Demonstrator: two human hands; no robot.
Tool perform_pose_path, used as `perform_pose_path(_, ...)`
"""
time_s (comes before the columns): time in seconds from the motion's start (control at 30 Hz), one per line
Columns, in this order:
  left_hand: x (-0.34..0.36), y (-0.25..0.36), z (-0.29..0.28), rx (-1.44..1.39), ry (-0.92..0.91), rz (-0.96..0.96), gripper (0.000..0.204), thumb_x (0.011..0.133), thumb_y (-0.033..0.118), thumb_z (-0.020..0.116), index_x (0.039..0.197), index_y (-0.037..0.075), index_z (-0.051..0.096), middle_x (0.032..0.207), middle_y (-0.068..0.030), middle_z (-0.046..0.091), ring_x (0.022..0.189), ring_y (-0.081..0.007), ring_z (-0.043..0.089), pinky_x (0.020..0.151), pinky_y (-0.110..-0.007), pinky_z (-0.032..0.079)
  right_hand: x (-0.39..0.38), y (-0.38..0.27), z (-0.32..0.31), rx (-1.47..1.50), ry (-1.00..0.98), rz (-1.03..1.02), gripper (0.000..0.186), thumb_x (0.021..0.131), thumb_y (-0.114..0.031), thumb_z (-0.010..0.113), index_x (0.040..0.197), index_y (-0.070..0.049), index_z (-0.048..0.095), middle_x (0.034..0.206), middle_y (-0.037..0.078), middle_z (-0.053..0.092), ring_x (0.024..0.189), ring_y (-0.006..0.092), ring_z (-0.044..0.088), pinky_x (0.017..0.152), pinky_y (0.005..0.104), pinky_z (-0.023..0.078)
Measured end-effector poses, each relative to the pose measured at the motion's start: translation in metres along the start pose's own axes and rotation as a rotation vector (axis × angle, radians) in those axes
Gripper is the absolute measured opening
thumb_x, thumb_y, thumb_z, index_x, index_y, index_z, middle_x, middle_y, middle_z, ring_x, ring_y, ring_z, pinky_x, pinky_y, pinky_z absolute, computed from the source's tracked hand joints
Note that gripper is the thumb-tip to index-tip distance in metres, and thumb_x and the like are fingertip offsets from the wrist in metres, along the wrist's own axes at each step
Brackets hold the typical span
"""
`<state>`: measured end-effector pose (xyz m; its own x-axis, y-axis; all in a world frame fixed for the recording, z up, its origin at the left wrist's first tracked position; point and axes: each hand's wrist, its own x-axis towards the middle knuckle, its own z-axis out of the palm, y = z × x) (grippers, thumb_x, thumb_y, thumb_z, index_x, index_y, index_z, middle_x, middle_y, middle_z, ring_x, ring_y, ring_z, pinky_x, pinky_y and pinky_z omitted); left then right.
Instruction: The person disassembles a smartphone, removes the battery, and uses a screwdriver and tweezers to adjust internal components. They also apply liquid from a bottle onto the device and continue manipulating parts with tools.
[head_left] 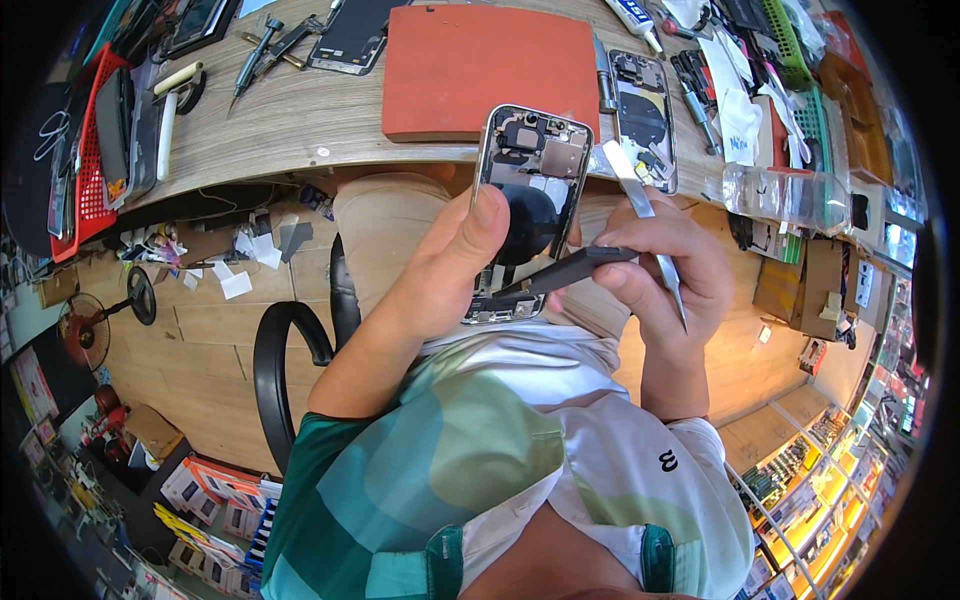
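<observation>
The left hand (455,265) grips an opened phone housing (525,190), its thumb pressed across the lower middle of the exposed inside and its fingers hidden behind the frame. The housing stands nearly upright above the person's lap, its camera end away from the body, with a round black coil showing just beside the thumb tip. The right hand (665,270) is closed on two tools at once: a black spudger (565,270), pinched between thumb and forefinger, whose flat tip reaches left to the lower edge of the housing just below the left thumb, and metal tweezers (650,225) that run through the same fist, one end sticking up past the knuckles and the pointed end down behind the palm. Beyond both hands lies the wooden table (290,120) with a red work mat (480,65) directly above the housing, and a second opened phone back (645,115) just beyond the right hand.
</observation>
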<state>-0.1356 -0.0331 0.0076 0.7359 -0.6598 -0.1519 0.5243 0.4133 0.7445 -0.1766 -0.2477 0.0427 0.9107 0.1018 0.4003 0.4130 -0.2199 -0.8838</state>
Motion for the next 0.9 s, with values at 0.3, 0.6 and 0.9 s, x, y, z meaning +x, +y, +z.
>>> perform_pose_path(0.3,0.004,0.005,0.002,-0.028,0.009,0.141,0.082,0.101,0.075,0.055,0.128,-0.002,0.061,0.109,-0.0108,0.069,0.089,-0.0165,0.071,0.078,-0.033,0.060,-0.010,0.012,-0.009,0.072,0.017,-0.191,0.026,0.088,-0.014,0.087,0.104,-0.001,0.072,0.088,0.016,0.080,0.074,0.0257,0.066,0.071,0.0374,0.050)
perform_pose_path(0.6,0.002,0.009,0.000,0.037,0.018,0.232,0.069,0.104,0.064,0.063,0.124,-0.002,0.060,0.096,-0.0097,0.068,0.084,-0.0166,0.070,0.076,-0.033,0.058,-0.027,0.021,-0.015,0.112,0.128,-0.228,0.025,0.100,-0.028,0.077,0.105,-0.006,0.067,0.083,0.014,0.078,0.074,0.0240,0.060,0.068,0.0359,0.050)
perform_pose_path(0.9,-0.003,0.029,-0.026,-0.055,0.146,0.284,0.077,0.109,0.070,0.040,0.128,-0.002,0.060,0.099,-0.0124,0.068,0.085,-0.0201,0.074,0.074,-0.036,0.065,-0.028,0.025,-0.086,0.143,0.376,-0.295,0.020,0.107,-0.008,0.063,0.127,-0.003,0.062,0.090,0.018,0.069,0.078,0.0198,0.053,0.063,0.0302,0.048)
